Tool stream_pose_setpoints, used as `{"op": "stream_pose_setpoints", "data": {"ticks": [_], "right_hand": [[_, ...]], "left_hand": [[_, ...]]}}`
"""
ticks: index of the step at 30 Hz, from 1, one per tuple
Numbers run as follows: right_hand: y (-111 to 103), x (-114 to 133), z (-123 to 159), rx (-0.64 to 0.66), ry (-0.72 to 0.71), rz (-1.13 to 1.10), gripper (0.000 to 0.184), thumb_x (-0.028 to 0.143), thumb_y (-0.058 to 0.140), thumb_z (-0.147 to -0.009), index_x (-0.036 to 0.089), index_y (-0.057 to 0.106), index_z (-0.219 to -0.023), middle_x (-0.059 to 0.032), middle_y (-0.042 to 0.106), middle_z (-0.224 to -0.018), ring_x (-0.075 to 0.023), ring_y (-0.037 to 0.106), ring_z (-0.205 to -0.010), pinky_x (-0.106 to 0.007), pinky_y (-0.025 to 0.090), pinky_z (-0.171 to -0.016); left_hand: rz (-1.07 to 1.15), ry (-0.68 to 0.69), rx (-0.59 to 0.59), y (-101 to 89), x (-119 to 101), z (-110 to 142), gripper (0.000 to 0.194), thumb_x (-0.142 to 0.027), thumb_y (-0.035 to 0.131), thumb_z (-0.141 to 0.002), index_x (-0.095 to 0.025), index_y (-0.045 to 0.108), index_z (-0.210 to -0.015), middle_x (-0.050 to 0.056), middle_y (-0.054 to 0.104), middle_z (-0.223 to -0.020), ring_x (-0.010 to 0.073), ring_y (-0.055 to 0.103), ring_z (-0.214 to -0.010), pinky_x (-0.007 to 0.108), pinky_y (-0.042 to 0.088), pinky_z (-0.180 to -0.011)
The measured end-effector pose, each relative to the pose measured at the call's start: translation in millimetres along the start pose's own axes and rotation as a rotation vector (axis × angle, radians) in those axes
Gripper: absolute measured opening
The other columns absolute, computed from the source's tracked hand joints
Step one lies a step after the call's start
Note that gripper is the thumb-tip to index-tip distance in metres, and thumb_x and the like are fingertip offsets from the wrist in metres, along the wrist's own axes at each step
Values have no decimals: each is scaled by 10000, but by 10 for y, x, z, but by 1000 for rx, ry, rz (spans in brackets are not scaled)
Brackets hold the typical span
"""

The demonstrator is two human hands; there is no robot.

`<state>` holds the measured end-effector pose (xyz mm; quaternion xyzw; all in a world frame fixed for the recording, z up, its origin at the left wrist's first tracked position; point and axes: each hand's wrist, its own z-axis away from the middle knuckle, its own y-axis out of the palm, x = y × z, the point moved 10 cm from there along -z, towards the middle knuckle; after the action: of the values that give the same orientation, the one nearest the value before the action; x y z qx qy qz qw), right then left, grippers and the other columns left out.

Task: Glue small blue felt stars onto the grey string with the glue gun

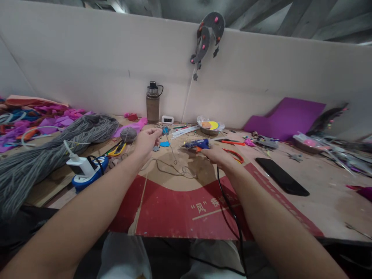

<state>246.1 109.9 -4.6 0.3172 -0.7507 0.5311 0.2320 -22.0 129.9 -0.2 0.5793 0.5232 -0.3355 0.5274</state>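
Note:
My left hand (149, 138) is closed in a pinch, with a small blue felt piece (165, 130) at its fingertips. Thin grey yarn (175, 161) trails below that piece onto the cardboard. My right hand (217, 156) is wrapped round the handle of a blue glue gun (198, 144), whose nozzle points left. An orange trigger shows beneath the gun's body, and a black cord (222, 190) runs down from under the hand. On the cardboard between the hands lie another blue felt piece (165, 144) and a small grey piece (156, 148).
Red-printed cardboard (174, 209) covers the table. Leftward are a grey yarn skein (87, 133), yarn ball (128, 134) and blue power strip (90, 178). A bottle (152, 104) stands behind. Red-handled pliers (235, 155) and a phone (280, 176) lie right.

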Motion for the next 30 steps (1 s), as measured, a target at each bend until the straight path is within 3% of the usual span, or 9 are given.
{"op": "stream_pose_setpoints", "data": {"ticks": [2,4,7,10,16,23,30], "right_hand": [[-37,-49,1,-23,114,-120,58,210,587,-684,218,530,-692,13,526,-533,-129,476,-453,-247,380,-408],[-76,-8,37,-71,182,-278,156,204,563,-688,212,528,-839,-10,592,-701,-136,549,-570,-247,459,-489],[-22,284,104,-17,97,-619,360,179,577,-676,217,516,-1029,-56,641,-1007,-149,627,-772,-257,510,-622],[107,541,193,140,20,-765,399,191,616,-695,224,508,-1078,-58,645,-1085,-134,622,-767,-246,483,-605],[77,712,251,118,-161,-634,321,279,587,-821,236,494,-1126,-34,649,-970,-121,536,-649,-276,442,-566],[67,792,282,49,-290,-366,289,222,544,-846,233,495,-1131,-78,656,-1037,-219,605,-901,-385,514,-743],[55,850,311,20,-358,-315,269,208,528,-856,224,513,-1124,-71,652,-1015,-222,614,-919,-440,505,-874]], "left_hand": [[-7,-9,-7,-12,17,-5,148,-222,704,-718,-146,605,-640,-32,527,-511,48,439,-427,164,314,-422],[-12,-19,-12,-26,42,-16,151,-228,715,-717,-143,614,-645,-29,536,-521,48,447,-430,163,323,-424],[-14,-39,-6,-34,97,-35,145,-225,726,-710,-135,628,-654,-29,539,-532,46,439,-428,166,335,-427],[-10,-40,3,-26,126,-45,160,-234,745,-689,-129,633,-647,-25,550,-539,44,441,-430,165,345,-432],[-16,-56,-13,-2,97,-19,151,-216,766,-656,-119,651,-647,-22,564,-537,42,441,-421,171,339,-433],[10,-60,-9,43,55,19,199,-247,811,-633,-125,654,-632,-32,546,-521,47,446,-427,180,359,-453],[27,-58,22,94,61,37,176,-234,817,-628,-126,684,-666,-18,563,-522,53,448,-440,185,355,-452]]}}
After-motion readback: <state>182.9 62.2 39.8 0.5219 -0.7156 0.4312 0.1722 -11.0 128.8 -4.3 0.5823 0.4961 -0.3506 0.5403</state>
